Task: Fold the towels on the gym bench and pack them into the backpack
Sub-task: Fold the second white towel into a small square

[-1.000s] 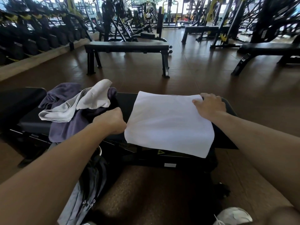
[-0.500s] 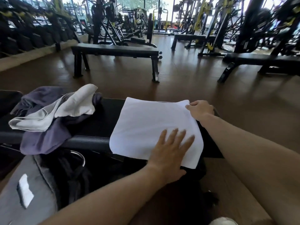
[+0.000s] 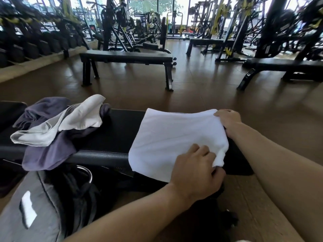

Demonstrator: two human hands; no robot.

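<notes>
Both grips on white towel (image 3: 176,137) edge

No legible text in view

The white patch (image 3: 28,208) on the grey backpack (image 3: 15,222) shows no readable marking, and the small stickers on the far machine frames (image 3: 267,48) are too blurred and small to make out any words, brands or numbers.
</notes>
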